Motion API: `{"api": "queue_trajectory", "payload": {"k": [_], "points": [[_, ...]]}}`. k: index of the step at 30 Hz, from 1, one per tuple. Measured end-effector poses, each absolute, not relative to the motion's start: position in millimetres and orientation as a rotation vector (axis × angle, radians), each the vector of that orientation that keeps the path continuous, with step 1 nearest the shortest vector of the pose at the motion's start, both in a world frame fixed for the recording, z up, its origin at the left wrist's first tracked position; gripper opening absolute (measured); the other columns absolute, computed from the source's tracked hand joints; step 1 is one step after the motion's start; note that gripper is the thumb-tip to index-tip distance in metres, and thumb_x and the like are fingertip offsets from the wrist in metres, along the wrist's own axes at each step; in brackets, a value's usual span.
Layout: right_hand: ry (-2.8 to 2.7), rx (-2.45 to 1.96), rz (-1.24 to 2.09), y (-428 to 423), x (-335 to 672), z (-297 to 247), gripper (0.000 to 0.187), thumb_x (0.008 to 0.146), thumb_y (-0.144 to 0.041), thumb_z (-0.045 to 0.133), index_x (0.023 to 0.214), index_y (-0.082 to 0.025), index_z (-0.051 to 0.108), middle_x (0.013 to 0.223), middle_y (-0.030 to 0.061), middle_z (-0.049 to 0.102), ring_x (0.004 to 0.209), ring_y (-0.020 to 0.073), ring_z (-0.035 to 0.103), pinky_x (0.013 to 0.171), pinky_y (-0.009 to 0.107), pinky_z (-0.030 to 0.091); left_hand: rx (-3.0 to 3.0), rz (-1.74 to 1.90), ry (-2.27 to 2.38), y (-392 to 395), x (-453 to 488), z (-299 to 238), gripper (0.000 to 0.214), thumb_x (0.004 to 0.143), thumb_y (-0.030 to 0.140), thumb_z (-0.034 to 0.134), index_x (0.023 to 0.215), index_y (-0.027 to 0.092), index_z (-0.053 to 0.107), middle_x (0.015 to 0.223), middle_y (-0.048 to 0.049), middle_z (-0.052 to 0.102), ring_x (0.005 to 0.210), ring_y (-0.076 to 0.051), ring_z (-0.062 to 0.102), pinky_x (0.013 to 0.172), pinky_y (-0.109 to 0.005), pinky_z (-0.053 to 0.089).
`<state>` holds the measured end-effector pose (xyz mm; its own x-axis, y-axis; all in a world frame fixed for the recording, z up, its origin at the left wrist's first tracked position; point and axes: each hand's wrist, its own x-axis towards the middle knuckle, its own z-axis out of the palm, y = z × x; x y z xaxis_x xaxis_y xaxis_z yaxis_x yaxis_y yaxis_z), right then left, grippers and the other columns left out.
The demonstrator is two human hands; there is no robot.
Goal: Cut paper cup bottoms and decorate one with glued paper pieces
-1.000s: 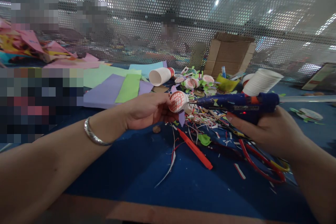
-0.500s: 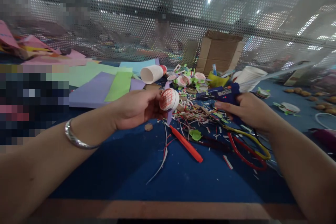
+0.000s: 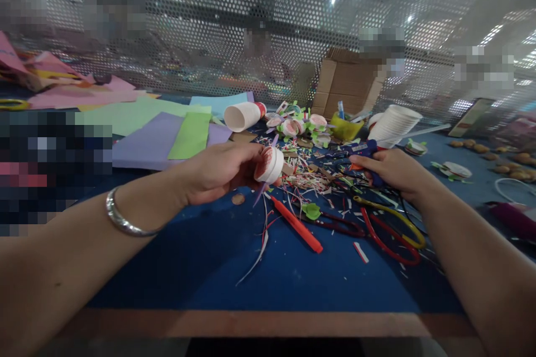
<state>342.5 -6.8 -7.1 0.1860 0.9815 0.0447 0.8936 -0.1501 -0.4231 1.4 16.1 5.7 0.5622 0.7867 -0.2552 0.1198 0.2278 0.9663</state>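
My left hand (image 3: 218, 170) is closed round a small white paper cup piece (image 3: 270, 165) with red cross-hatching on its end and a purple paper strip hanging below it. It hovers over the blue table (image 3: 209, 268). My right hand (image 3: 391, 170) rests on the blue glue gun (image 3: 355, 150), which lies low among paper scraps (image 3: 310, 175) further back; its fingers curl over the gun's handle. A silver bangle (image 3: 121, 217) sits on my left wrist.
An orange-red pen (image 3: 295, 223), red and yellow scissors (image 3: 389, 228), coloured paper sheets (image 3: 167, 134), a tipped white cup (image 3: 240, 117), stacked white cups (image 3: 393, 122), a cardboard box (image 3: 347, 83) and finished paper flowers (image 3: 301, 125) lie about. A perforated metal screen (image 3: 268, 22) closes the back.
My right hand has drawn the glue gun away from the cup piece and lowered it onto the scraps to the right. My left hand has tilted the cup piece slightly.
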Motion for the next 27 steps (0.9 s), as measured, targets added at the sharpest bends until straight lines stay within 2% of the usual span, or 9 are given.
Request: {"api": "queue_trajectory", "payload": {"k": [4, 6, 8, 11, 13, 17, 27], "points": [[-1.759, -2.154, 0.089, -7.6, 350.9, -2.7, 0.052, 0.08, -0.061, 0.072, 0.049, -0.021, 0.059, 0.049, 0.004, 0.056, 0.049, 0.0161, 0.047, 0.053, 0.032, 0.031, 1.362, 0.581, 0.884, 16.5, 2.6, 2.4, 0.021, 0.086, 0.024, 0.05, 0.068, 0.018, 0.058, 0.075, -0.0082, 0.066, 0.068, -0.017, 0.06, 0.052, -0.023, 0.042], [-1.718, -2.133, -0.03, -11.3, 347.5, 1.9, 0.04, 0.079, -0.055, 0.073, 0.06, -0.021, 0.066, 0.057, 0.0065, 0.062, 0.052, 0.0171, 0.048, 0.054, 0.033, 0.03, 1.379, 0.597, 0.861, 16.4, 3.7, 0.6, 0.022, 0.086, 0.023, 0.051, 0.066, 0.017, 0.057, 0.075, -0.0077, 0.065, 0.068, -0.016, 0.059, 0.056, -0.023, 0.043], [-1.723, -2.053, -0.066, -16.8, 336.4, 5.5, 0.033, 0.082, -0.052, 0.071, 0.075, -0.02, 0.07, 0.068, 0.0096, 0.07, 0.059, 0.019, 0.055, 0.056, 0.033, 0.034, 1.385, 0.603, 0.826, 15.8, 4.6, -0.7, 0.023, 0.085, 0.023, 0.052, 0.063, 0.017, 0.056, 0.073, -0.0062, 0.062, 0.067, -0.015, 0.056, 0.061, -0.023, 0.045], [-1.931, -1.84, 0.142, -27.2, 308.8, 6.3, 0.037, 0.087, -0.056, 0.066, 0.089, -0.02, 0.074, 0.079, 0.0062, 0.075, 0.069, 0.0184, 0.065, 0.065, 0.031, 0.047, 1.404, 0.584, 0.814, 14.4, 5.4, -0.7, 0.025, 0.085, 0.019, 0.05, 0.061, 0.017, 0.055, 0.068, -0.0042, 0.056, 0.063, -0.013, 0.051, 0.059, -0.022, 0.043], [-2.093, -1.719, 0.333, -34.3, 290.2, 4.6, 0.038, 0.086, -0.059, 0.068, 0.084, -0.022, 0.075, 0.073, 0.0011, 0.073, 0.065, 0.0159, 0.064, 0.062, 0.028, 0.048, 1.409, 0.581, 0.837, 13.7, 5.6, 0.2, 0.024, 0.084, 0.017, 0.049, 0.061, 0.017, 0.055, 0.066, -0.0038, 0.054, 0.059, -0.012, 0.048, 0.055, -0.022, 0.04], [-2.283, -1.524, 0.686, -43.7, 270.4, 0.5, 0.028, 0.088, -0.052, 0.071, 0.086, -0.023, 0.074, 0.074, -0.0019, 0.071, 0.064, 0.0139, 0.063, 0.061, 0.025, 0.048, 1.401, 0.597, 0.858, 14.0, 5.8, 1.0, 0.024, 0.085, 0.017, 0.05, 0.061, 0.018, 0.054, 0.065, -0.0037, 0.052, 0.058, -0.013, 0.047, 0.052, -0.022, 0.039], [-2.368, -1.425, 0.728, -47.9, 267.7, 2.4, 0.019, 0.091, -0.038, 0.065, 0.081, -0.023, 0.069, 0.073, -0.0026, 0.068, 0.064, 0.0135, 0.061, 0.061, 0.024, 0.047, 1.388, 0.589, 0.852, 14.3, 8.0, 0.8, 0.021, 0.083, 0.015, 0.051, 0.063, 0.017, 0.055, 0.065, -0.0024, 0.053, 0.058, -0.012, 0.049, 0.053, -0.02, 0.042]]}}
